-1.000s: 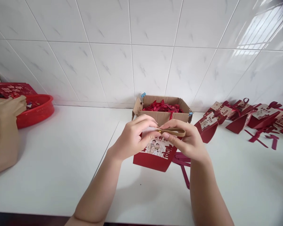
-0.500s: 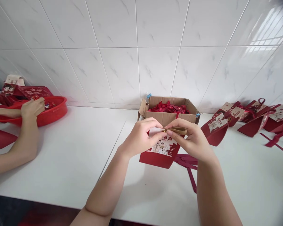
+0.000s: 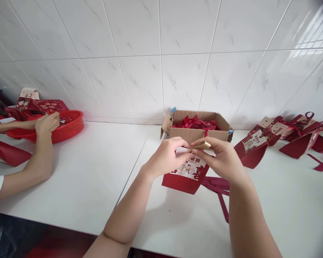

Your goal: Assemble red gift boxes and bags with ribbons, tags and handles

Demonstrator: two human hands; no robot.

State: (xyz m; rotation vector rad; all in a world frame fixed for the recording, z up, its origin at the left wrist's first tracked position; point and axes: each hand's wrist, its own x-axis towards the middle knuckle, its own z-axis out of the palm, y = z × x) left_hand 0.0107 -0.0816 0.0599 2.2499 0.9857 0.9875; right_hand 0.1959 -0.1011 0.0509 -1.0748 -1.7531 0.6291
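A red gift box (image 3: 181, 183) with a white printed panel hangs or stands beneath my hands at the middle. My left hand (image 3: 168, 157) is closed on the box's top from the left. From the right, my right hand (image 3: 223, 156) pinches a looped gold ribbon (image 3: 203, 145) at the box's top. The fingertips of both hands nearly meet there. Dark red ribbon strips (image 3: 218, 184) lie on the white table, partly behind the box and my right wrist.
Behind my hands stands a cardboard box (image 3: 188, 134) of red ribbons, with blue clips. Finished-looking red boxes (image 3: 251, 148) stand at the right. At left, another person's hands (image 3: 47, 123) reach into a red basin (image 3: 72, 130), near more red packets.
The view has shifted slightly left, so things appear farther right. The gold ribbon loop has turned and looks shorter and tilted up. Both hands keep their hold at the box's top.
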